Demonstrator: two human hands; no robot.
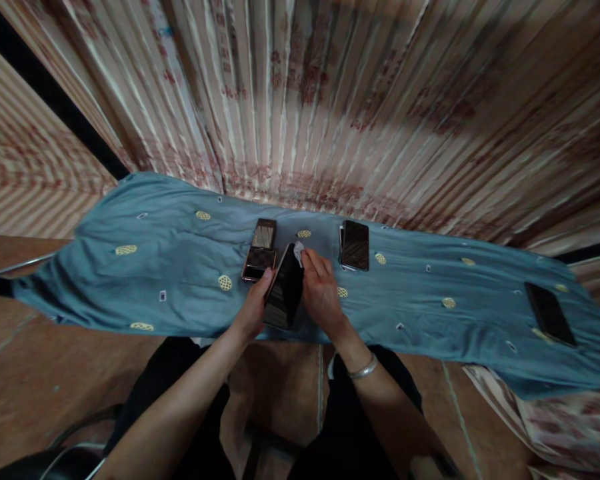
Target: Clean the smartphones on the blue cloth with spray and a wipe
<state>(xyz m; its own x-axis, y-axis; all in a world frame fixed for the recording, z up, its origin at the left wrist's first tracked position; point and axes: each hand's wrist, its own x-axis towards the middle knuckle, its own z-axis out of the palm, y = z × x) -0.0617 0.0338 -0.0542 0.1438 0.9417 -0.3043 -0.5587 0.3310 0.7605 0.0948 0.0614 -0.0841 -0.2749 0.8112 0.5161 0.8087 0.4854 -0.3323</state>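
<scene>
Over the front middle of the cloth-covered surface, my left hand (256, 300) grips a glossy black phone (283, 297) by its left side, thumb along the edge. The phone is tilted up. My right hand (321, 283) is closed on a small pale wiping cloth (299, 252), pressed at the phone's upper right edge. Just beyond my left hand lies an unfolded flip phone (260, 261), dark with a shiny rim. Farther right, a black phone (356, 245) rests partly over another pale-edged item.
A blue cloth (190, 280) with yellow pineapple prints covers the long narrow surface. Another black phone (550, 313) lies near its right end. A pleated, patterned curtain (280, 120) hangs along the back. Patterned fabric (575, 427) lies low at the right.
</scene>
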